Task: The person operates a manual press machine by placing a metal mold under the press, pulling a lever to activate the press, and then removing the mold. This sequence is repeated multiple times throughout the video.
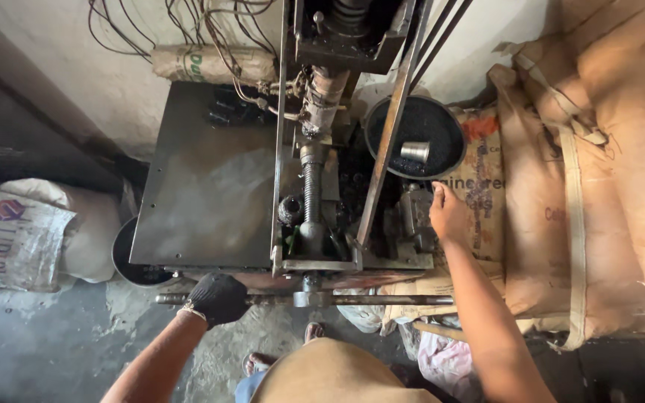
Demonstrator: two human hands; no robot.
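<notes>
My left hand [216, 298], in a black glove, is closed around the long horizontal metal bar [382, 300] at the front of a dark metal press machine [315, 216]. My right hand [448, 215] is bare, fingers loosely together, and rests on the machine's right side, just below a round black pan [442, 123] of dark granules. A small metal cup [415, 151] stands in that pan. A threaded vertical screw [312, 190] runs down the middle of the machine frame.
A flat steel plate [203, 179] covers the machine's left side, with a dark bucket [134, 261] under its corner. Large brown sacks [599, 172] pile up at the right, white sacks [16, 231] at the left. Wires [188, 30] hang on the wall behind. My sandalled feet [257, 363] stand on concrete floor.
</notes>
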